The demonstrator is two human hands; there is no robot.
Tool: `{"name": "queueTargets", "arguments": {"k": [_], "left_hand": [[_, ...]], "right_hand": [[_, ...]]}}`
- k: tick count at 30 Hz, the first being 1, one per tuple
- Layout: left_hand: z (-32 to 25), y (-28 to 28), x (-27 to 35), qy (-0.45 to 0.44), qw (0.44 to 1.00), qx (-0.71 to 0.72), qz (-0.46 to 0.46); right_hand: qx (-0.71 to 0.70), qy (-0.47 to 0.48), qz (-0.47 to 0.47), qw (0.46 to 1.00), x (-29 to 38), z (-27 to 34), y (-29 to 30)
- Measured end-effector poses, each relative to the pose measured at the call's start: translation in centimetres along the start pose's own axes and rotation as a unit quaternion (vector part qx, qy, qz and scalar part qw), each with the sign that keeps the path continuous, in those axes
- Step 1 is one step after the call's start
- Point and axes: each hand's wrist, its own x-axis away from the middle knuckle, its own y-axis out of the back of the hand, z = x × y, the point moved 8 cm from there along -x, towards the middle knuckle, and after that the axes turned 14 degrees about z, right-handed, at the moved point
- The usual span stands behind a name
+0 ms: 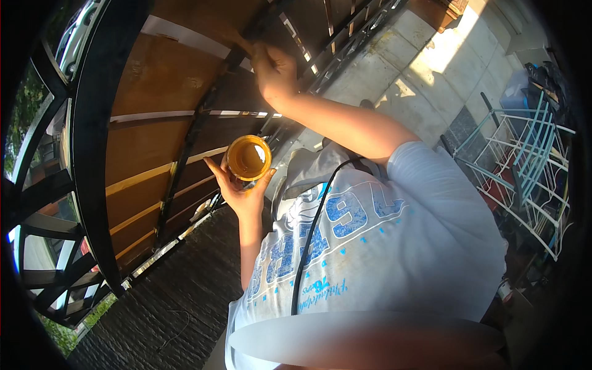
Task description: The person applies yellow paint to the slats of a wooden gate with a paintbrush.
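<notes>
My left hand (244, 192) holds a small round tub (232, 173), its wall and rim smeared with yellow-brown. Brown liquid (250, 159) with a bright reflection is visible inside it. Stains of the same colour mark the fingertips. Higher up, my right hand (277, 76) is closed around a thin brown tool (243, 45), seemingly a paintbrush; its far end blurs into the shade against the panel. Brown wooden panels (159, 76) in a black metal frame (88, 138) stand before me, some patches glossy. The right hand is close to an upper panel; whether the tool touches it I cannot tell.
A black cable (307, 240) hangs down my shirt. On the right, a white and teal drying rack (522, 157) stands near a blue bin (515, 92). Pale floor tiles (397, 101) lie beyond my right arm, dark ribbed flooring (152, 296) at lower left.
</notes>
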Motion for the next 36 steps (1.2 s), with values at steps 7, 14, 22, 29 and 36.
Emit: {"name": "queueTargets", "arguments": {"k": [7, 14, 22, 29, 36], "left_hand": [[-0.3, -0.4, 0.4, 0.002, 1.0, -0.007, 0.003], [0.1, -0.3, 0.5, -0.002, 1.0, -0.006, 0.0], [0.6, -0.6, 0.0, -0.003, 1.0, 0.003, 0.008], [-0.3, -0.8, -1.0, -0.014, 0.999, 0.051, -0.006], [0.1, -0.7, -1.3, -0.047, 0.995, 0.09, -0.024]], "right_hand": [[0.03, 0.037, -0.014, 0.999, -5.3, 3.3, -3.8], [0.075, 0.026, -0.065, 0.995, -2.0, -0.5, -0.3], [0.085, -0.097, -0.082, 0.988, 3.3, -3.8, 5.2], [0.203, 0.055, 0.04, 0.977, 1.5, 1.5, 8.7], [0.48, 0.21, 0.212, 0.825, -3.7, 9.0, 6.3]]}}
